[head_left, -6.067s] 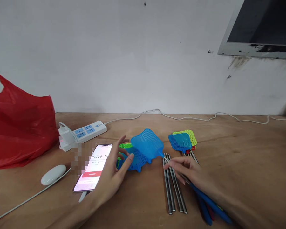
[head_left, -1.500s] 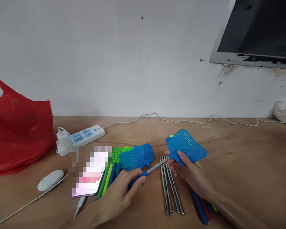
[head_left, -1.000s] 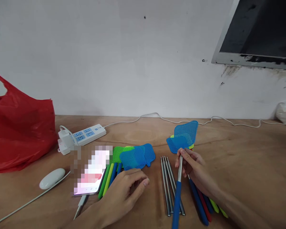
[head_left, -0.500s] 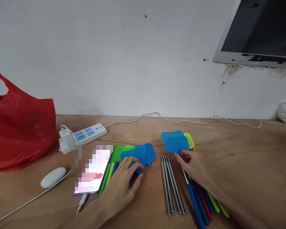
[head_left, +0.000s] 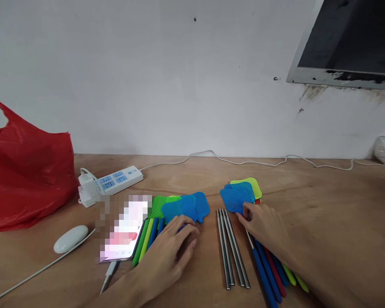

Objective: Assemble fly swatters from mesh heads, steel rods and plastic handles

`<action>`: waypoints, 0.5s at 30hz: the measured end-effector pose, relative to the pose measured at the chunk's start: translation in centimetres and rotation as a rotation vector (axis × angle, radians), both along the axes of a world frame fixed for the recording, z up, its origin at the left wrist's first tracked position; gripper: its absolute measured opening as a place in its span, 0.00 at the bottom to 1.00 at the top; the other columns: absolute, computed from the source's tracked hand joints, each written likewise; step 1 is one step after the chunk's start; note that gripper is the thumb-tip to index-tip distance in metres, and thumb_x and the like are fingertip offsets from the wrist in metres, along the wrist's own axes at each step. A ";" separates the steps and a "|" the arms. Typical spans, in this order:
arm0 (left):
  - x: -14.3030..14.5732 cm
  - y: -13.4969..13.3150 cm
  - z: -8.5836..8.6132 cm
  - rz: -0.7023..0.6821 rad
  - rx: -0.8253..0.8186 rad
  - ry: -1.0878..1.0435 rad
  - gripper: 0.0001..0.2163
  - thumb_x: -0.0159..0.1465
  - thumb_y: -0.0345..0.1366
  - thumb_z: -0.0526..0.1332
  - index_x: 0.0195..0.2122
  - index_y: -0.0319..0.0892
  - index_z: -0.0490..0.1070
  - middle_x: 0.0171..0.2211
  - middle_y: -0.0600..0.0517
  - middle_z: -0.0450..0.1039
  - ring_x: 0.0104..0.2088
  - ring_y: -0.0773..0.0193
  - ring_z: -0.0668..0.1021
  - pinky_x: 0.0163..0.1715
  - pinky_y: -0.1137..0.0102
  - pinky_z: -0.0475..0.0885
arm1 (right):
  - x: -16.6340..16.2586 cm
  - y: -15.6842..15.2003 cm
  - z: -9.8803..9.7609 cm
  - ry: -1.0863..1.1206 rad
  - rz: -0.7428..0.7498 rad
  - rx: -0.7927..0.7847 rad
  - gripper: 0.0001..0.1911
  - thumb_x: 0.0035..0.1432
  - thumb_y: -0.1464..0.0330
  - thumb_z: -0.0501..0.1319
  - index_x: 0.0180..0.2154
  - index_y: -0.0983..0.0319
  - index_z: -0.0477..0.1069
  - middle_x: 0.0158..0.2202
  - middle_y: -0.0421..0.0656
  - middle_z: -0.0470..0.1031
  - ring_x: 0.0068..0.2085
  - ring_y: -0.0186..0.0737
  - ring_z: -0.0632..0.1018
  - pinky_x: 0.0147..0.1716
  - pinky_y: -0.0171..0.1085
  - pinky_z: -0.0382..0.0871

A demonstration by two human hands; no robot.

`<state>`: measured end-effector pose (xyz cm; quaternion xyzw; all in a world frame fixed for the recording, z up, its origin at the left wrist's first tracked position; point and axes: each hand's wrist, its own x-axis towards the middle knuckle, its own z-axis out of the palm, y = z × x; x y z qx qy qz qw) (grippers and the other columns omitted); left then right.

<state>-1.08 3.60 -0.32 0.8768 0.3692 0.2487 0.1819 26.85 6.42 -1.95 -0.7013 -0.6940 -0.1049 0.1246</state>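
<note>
My right hand (head_left: 259, 220) pinches the neck of a blue fly swatter (head_left: 239, 199), whose mesh head lies flat over other blue, yellow and red ones. From under this hand, blue, red and yellow-green handles (head_left: 265, 273) fan toward the table's front edge. My left hand (head_left: 170, 248) rests over the left group, fingers curved and thumb apart, with a bit of blue plastic showing under the fingers. Beyond it lie blue mesh swatter heads (head_left: 181, 209) and a green mesh head (head_left: 158, 206). Green, yellow and blue handles (head_left: 145, 239) sit beside it. Several metal rods (head_left: 231, 250) lie between my hands.
A lit phone (head_left: 126, 235), partly blurred, lies left of the handles with a cable plugged in. Behind it stands a white power strip (head_left: 118, 182). A white mouse-shaped object (head_left: 71, 239) and a red plastic bag (head_left: 28, 171) are at the left. A thin cord (head_left: 244, 163) runs along the wall.
The blue swatter head in my right hand has come down from a raised position onto the right pile, uncovering more yellow mesh. My left hand has shifted slightly right and nearer.
</note>
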 end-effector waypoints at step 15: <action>-2.8 1.7 2.5 0.439 0.098 0.783 0.13 0.72 0.34 0.46 0.38 0.41 0.70 0.36 0.44 0.77 0.38 0.46 0.81 0.31 0.60 0.71 | -1.9 -1.6 -0.1 0.135 0.407 0.099 0.09 0.58 0.67 0.59 0.26 0.59 0.64 0.25 0.40 0.71 0.28 0.39 0.72 0.29 0.37 0.55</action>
